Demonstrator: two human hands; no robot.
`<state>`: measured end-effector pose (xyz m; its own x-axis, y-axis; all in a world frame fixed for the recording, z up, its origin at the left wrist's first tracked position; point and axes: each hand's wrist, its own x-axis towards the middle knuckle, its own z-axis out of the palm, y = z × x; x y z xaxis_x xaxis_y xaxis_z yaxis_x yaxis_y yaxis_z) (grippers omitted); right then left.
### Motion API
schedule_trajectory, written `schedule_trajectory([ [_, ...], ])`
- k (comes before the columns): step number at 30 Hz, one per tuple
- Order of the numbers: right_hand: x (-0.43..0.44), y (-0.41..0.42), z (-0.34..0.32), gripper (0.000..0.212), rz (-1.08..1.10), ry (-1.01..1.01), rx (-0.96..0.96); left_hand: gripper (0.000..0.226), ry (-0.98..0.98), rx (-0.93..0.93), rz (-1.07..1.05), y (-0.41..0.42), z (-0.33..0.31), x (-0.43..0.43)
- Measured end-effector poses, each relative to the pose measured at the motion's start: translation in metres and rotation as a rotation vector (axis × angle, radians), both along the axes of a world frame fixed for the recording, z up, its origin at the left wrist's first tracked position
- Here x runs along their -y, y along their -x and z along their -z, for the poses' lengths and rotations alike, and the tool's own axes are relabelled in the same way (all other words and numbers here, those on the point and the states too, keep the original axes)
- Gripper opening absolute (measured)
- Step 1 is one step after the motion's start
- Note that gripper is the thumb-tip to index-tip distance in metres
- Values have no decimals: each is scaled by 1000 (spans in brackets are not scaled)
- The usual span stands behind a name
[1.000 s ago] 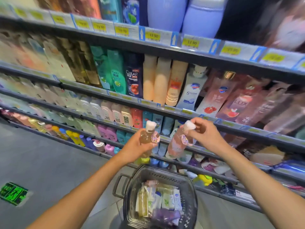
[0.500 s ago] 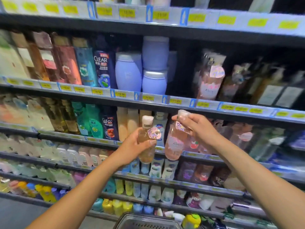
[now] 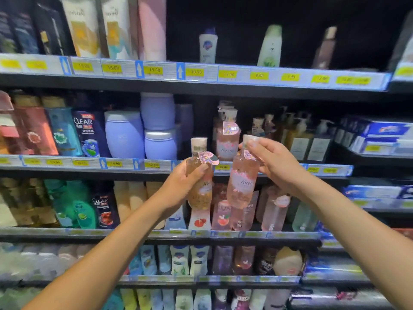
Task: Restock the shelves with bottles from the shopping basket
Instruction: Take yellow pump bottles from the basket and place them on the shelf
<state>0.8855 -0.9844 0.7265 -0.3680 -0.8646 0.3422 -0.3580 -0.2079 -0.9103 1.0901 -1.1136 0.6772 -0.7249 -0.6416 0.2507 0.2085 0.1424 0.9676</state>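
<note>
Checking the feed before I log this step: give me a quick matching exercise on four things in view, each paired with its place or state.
Things:
1. amber bottle
2. pink bottle
3. lavender jars
4. matching pink bottle with a pump top

Places or states:
A. stacked on the shelf, left of the hands
B. held at the cap by the right hand
C. standing on the shelf behind the hands
D. gripped round the body by the left hand

Pairs: 1-D, 2-B, 3-A, 4-C

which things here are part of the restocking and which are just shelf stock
Part of the job:
- amber bottle in left hand
- pink bottle in right hand
- matching pink bottle on shelf

Just shelf stock:
- lilac jars
- Clear bottle
- blue boxes
</note>
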Motion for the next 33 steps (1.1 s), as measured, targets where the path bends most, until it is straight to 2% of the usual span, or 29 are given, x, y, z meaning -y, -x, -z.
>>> schedule_trajectory([
  [6,-28,38,-17,35,59,3,16,55,-134,-71,82,39,-16,-13],
  [10,-45,59,-25,47,97,33,-25,84,-213,-74,99,59,-25,-27],
  [13,-54,74,-28,52,134,57,-41,67,-217,-86,104,71,-27,-31],
  [17,-63,95,-32,49,170,39,-96,52,-217,-106,85,83,-25,-34],
  [22,-65,115,-36,39,196,55,-154,53,-180,-93,59,92,-24,-37],
  [28,-51,134,-39,14,280,84,-350,58,-175,-79,13,97,-25,-45],
  [33,-30,143,-36,16,310,112,-402,50,-168,-77,-28,95,-22,-44],
])
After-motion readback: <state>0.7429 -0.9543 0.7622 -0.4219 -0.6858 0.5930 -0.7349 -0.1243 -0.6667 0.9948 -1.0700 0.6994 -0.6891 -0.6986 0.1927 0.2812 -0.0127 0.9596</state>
